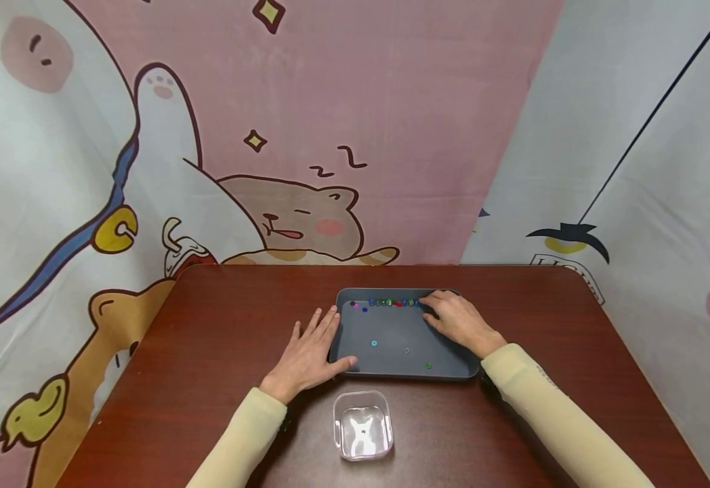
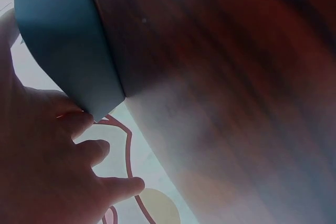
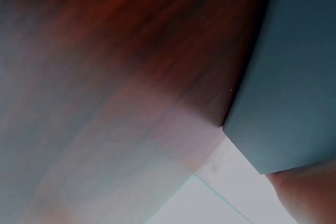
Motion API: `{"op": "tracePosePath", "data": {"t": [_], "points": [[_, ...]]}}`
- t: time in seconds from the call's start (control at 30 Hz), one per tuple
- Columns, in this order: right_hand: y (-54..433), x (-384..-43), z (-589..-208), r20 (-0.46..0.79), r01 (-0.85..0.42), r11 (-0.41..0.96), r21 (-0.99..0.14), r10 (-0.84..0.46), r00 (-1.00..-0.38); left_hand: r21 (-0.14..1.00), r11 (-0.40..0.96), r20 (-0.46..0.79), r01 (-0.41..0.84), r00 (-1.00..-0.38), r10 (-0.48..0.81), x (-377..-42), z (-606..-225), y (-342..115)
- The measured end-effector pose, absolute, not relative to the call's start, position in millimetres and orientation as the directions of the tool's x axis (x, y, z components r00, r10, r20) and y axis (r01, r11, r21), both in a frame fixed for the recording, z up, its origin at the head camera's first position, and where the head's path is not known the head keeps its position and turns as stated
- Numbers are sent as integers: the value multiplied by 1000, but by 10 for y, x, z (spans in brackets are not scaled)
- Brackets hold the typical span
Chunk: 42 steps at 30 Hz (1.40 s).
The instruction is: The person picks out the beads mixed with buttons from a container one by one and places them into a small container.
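Observation:
A shallow grey tray (image 1: pixel 391 356) lies on the table in the head view. Along its far wall runs a row of small coloured beads (image 1: pixel 389 303), mostly blue and green with a red one. My right hand (image 1: pixel 455 322) reaches over the tray's right side, its index fingertip at the right end of that row. The thumb stands apart from the index finger. My left hand (image 1: pixel 309 356) is spread out at the tray's left rim, fingertips and thumb touching it. The left wrist view shows the left hand (image 2: pixel 58 161) against the tray's outer wall (image 2: pixel 68 40).
Loose beads lie elsewhere in the tray: a light blue one (image 1: pixel 374 343), a pale one (image 1: pixel 406 350), a green one (image 1: pixel 428 365) and several near the far left corner. A clear square container (image 1: pixel 363 425) stands in front of the tray on the brown table (image 1: pixel 221 352).

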State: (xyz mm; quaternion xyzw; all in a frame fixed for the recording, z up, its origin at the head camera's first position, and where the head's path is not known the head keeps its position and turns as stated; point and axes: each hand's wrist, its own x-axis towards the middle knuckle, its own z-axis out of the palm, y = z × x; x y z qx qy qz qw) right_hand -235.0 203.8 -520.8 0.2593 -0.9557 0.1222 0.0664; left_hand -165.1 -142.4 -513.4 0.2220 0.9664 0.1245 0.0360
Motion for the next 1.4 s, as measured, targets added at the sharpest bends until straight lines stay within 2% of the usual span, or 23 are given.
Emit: {"op": "tracePosePath", "data": {"t": [0.33,1.07,1.4], "points": [[2037,-2342,-5214,200,-521,836,-172,-488,-850,261,869,-9,420,-899,438,-1659,-5151,-1429],[2063,-2347,-5228,227,-534,822,-195,-492,-840,250,872,-11,420,-900,437,-1658,-5154,-1429],[2088,-2283,-5020,224,-537,811,-232,-493,-841,234,878,-29,418,-899,436,-1663,-5151,-1433]]}}
